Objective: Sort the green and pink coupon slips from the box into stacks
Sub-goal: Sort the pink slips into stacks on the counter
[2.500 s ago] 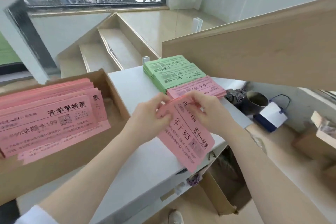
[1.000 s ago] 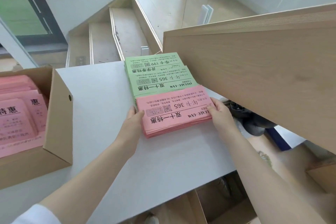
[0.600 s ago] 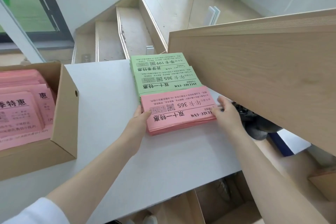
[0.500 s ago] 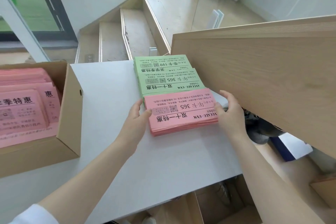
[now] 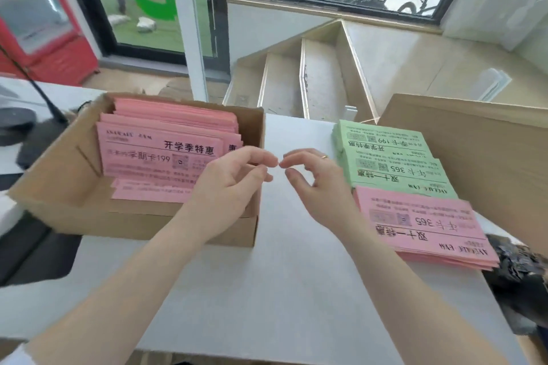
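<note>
A cardboard box on the left of the white table holds loose pink coupon slips. On the right lie two green stacks in a row, and nearer me a pink stack. My left hand hovers over the box's right wall with loosely curled fingers and holds nothing. My right hand hangs over the bare table between box and stacks, also empty. Their fingertips nearly meet.
A tilted wooden panel rises right of the stacks. A black crumpled object lies at the table's right edge. Black equipment with a cable sits left of the box. Wooden steps lie beyond the table.
Both hands have let go of the pink stack's ends and moved left toward the box. The view has swung left, bringing the box into the centre.
</note>
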The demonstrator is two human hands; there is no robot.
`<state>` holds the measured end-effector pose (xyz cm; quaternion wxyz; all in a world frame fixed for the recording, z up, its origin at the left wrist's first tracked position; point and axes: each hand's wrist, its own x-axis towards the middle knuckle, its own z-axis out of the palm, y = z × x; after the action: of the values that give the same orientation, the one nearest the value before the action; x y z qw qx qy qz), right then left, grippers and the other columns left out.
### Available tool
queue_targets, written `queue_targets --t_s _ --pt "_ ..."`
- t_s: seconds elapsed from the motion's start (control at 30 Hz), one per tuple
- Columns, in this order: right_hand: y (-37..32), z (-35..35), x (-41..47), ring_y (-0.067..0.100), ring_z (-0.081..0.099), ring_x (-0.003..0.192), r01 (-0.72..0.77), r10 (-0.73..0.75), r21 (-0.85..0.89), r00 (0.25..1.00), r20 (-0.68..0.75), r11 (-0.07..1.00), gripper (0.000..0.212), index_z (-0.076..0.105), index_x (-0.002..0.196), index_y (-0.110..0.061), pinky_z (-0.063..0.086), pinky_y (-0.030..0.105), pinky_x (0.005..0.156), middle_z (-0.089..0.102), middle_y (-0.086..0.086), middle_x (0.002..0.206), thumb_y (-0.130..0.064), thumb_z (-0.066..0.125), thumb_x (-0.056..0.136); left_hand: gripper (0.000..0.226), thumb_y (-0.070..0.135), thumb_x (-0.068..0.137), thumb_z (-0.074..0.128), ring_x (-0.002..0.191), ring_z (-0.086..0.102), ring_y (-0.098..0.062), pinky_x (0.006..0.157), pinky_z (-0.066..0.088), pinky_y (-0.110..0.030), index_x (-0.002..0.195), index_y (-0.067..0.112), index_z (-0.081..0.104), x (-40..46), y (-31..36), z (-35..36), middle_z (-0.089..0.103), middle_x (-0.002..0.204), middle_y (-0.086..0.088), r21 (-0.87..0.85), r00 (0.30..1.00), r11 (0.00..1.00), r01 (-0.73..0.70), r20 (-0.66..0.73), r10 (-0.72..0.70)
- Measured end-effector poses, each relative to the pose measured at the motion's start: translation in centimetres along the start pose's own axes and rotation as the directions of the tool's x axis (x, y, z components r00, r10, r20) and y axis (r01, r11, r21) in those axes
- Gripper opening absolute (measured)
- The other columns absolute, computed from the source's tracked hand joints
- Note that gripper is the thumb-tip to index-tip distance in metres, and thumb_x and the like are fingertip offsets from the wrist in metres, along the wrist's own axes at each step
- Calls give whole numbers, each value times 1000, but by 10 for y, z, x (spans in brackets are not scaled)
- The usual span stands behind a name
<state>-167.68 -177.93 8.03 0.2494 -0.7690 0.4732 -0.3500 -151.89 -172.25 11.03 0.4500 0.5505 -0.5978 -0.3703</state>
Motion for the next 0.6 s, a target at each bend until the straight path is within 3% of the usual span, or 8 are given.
queue_targets --t_s 0.1,0.23,0.33,0.43,0.5,0.6 --pt "-29 32 24 13 56 94 91 -91 -4 996 15 996 17 69 90 -15 37 10 84 61 -9 94 -5 57 83 19 12 91 53 76 62 2 64 44 -8 93 26 66 5 -16 -55 70 81 7 101 996 995 -26 -78 34" --pt "-60 76 55 0 49 83 86 -76 -62 987 140 994 16 67 98 -14 35 12 78 54 -16 93 -8 57 87 20 11 91 52 81 59 6 70 40 -1 104 23 63 25 -43 -133 64 92 16 361 994 930 -62 -63 91" --pt "-80 104 77 -2 48 94 46 -17 -120 972 233 992 19 64 107 -16 32 5 83 56 -12 104 -14 56 90 29 13 91 51 92 60 -7 86 49 -23 118 19 58 49 -69 -186 63 107 8 585 981 787 -194 101 167" --pt "-94 131 98 6 49 112 38 14 -220 973 230 975 25 61 115 -18 35 18 96 57 -8 120 -13 53 92 32 13 91 50 104 58 -16 85 50 -37 122 15 57 76 -97 -224 60 119 2 731 936 587 -349 299 184" --pt "-98 147 108 14 48 119 45 42 -331 967 252 943 32 58 121 -16 37 27 100 54 -4 128 -6 48 92 30 7 85 56 105 59 -25 81 51 -42 114 10 61 89 -113 -239 65 114 -4 778 895 444 -445 380 232" --pt "-102 163 113 25 47 119 64 76 -479 961 267 875 38 52 127 -11 41 42 96 50 1 133 -1 45 91 25 6 75 67 91 65 -29 71 50 -41 101 7 66 97 -130 -247 70 100 -7 777 865 386 -498 411 289"
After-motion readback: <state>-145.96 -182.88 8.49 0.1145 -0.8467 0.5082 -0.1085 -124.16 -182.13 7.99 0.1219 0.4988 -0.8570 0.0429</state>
